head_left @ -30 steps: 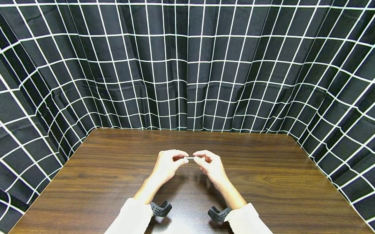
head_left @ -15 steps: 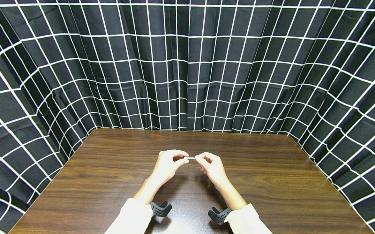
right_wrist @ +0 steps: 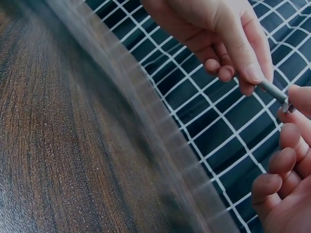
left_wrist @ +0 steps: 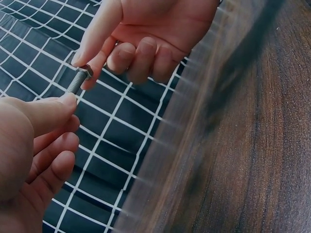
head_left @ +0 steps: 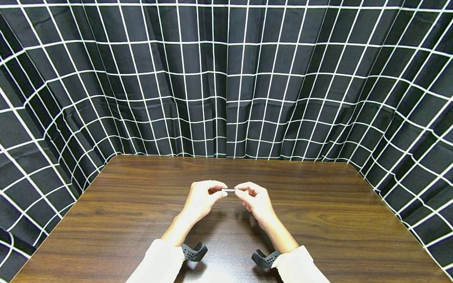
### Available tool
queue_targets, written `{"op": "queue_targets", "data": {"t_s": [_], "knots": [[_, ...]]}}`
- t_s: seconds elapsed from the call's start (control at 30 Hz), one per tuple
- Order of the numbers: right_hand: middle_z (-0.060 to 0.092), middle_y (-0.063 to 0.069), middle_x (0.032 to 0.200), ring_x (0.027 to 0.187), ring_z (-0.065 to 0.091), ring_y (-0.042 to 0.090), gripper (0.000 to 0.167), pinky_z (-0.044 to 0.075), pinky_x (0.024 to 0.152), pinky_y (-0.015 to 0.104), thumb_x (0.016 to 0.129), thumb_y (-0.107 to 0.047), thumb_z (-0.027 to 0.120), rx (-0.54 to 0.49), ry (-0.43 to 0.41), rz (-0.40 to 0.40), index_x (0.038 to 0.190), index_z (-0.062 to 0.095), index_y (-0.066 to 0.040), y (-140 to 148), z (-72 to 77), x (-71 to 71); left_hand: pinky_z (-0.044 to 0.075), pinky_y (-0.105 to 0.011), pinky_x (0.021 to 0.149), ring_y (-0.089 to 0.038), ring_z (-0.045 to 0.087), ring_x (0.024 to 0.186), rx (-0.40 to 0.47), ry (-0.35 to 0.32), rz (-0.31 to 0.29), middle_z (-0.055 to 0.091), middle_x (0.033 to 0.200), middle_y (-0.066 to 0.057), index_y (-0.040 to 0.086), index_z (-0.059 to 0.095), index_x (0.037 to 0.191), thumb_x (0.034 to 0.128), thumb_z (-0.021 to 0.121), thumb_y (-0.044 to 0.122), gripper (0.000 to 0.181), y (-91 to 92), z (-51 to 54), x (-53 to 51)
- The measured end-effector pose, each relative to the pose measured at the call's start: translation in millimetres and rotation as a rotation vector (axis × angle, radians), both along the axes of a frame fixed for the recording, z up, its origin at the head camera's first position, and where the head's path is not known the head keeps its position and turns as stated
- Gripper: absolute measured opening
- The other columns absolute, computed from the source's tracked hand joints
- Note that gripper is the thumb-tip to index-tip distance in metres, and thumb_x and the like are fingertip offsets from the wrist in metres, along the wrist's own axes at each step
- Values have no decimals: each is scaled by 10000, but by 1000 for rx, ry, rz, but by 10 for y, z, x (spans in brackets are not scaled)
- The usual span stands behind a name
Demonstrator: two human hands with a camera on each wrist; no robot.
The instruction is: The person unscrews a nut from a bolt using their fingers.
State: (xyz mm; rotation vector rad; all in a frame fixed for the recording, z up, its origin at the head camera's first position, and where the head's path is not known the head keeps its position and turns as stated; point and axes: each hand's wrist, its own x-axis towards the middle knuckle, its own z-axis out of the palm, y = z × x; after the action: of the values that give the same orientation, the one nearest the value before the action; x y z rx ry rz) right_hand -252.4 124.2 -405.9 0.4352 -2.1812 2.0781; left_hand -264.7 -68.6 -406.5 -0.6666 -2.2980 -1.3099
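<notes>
A grey metal bolt (left_wrist: 77,81) with a threaded shank is held in the air between both hands, above the table. My left hand (head_left: 203,197) pinches one end of the shank between thumb and forefinger. At the bolt's other end is a hexagonal piece (right_wrist: 286,105); whether it is a nut or the bolt's head I cannot tell. Thumb and forefinger of my right hand (head_left: 257,202) lie on either side of that piece, the other fingers loosely curled. The left hand's fingertips hide the shank's far end.
Below the hands spreads a dark brown wooden table (head_left: 153,172). A black curtain with a white grid (head_left: 236,95) surrounds its back and sides. Dark grey bands (head_left: 195,253) sit at both wrists, by the white sleeves.
The right hand's thumb and forefinger shifted slightly right along the bolt and closed together, then came back left and parted a little. My left hand has stayed still with the bolt.
</notes>
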Motion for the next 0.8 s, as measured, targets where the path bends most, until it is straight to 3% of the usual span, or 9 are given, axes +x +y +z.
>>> {"op": "queue_targets", "data": {"t_s": [0.3, 0.8], "knots": [[467, -30, 579, 458, 375, 56, 238, 302, 432, 193, 850, 46, 677, -5, 55, 4, 1076, 635, 105, -3, -143, -72, 486, -248, 614, -44, 613, 671, -2, -9, 4, 700, 776, 80, 117, 757, 916, 788, 788, 74, 139, -15, -4, -7], [462, -26, 596, 474, 387, 57, 265, 319, 439, 194, 839, 69, 679, -21, 111, 36, 1091, 614, 119, 8, -139, -82, 498, -255, 619, -44, 619, 669, 5, 0, 11, 708, 784, 72, 120, 758, 915, 790, 787, 105, 129, -16, -13, -9]]}}
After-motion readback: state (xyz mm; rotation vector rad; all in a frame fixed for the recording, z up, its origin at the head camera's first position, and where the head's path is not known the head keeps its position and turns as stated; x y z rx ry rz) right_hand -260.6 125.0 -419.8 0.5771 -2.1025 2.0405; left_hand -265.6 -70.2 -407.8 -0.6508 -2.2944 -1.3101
